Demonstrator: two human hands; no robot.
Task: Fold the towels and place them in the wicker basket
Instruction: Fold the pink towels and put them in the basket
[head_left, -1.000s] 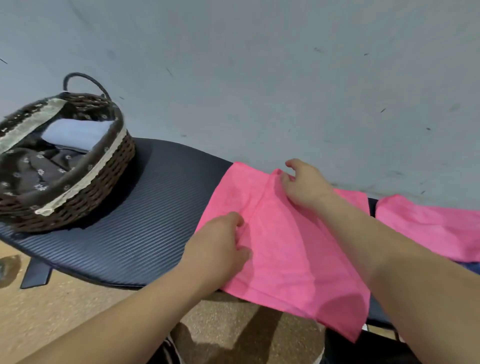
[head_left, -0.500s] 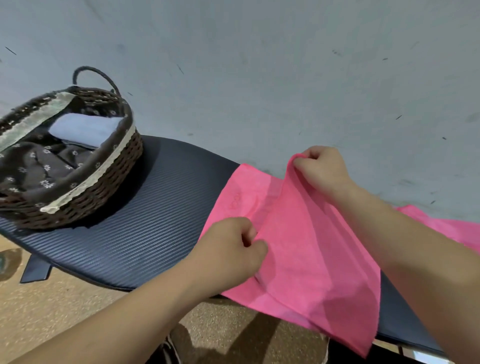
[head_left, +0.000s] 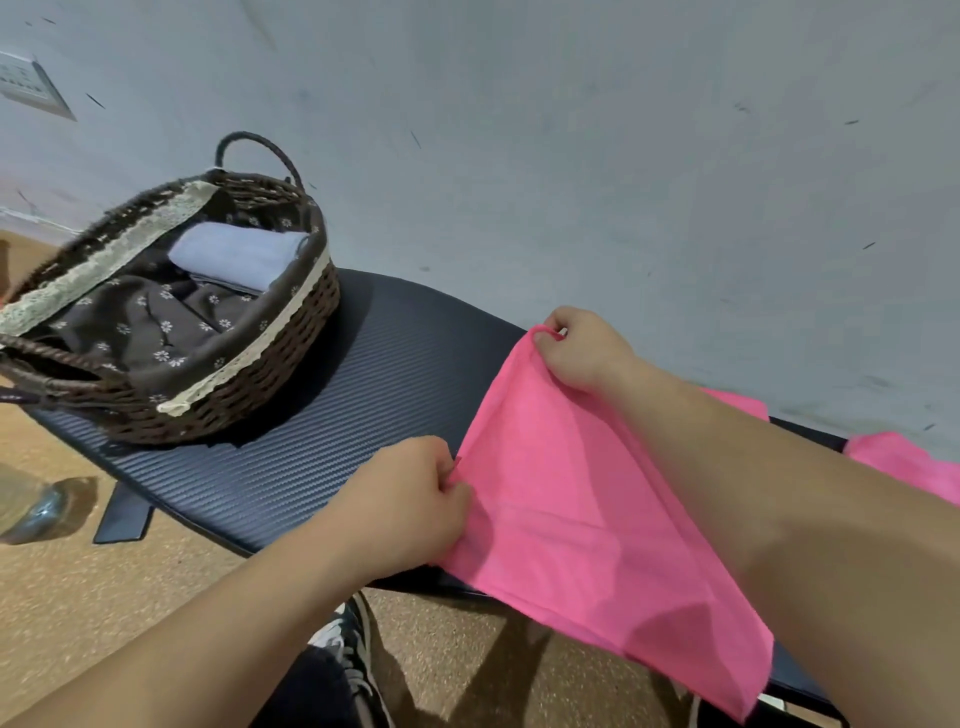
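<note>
On the left end of the dark ribbed board sits the wicker basket. It is lined with brown flowered cloth trimmed in lace, and a folded pale blue towel lies against its far side. Right of it, the left hand pinches the near left edge of a bright pink towel, fingers curled round the cloth. The right hand grips the far corner, lifted off the board. The towel is thin and smooth, with soft creases. Its long axis slants from that raised corner down toward the near right, where the end hangs over the board's near edge. Another pink towel lies farther right on the board.
</note>
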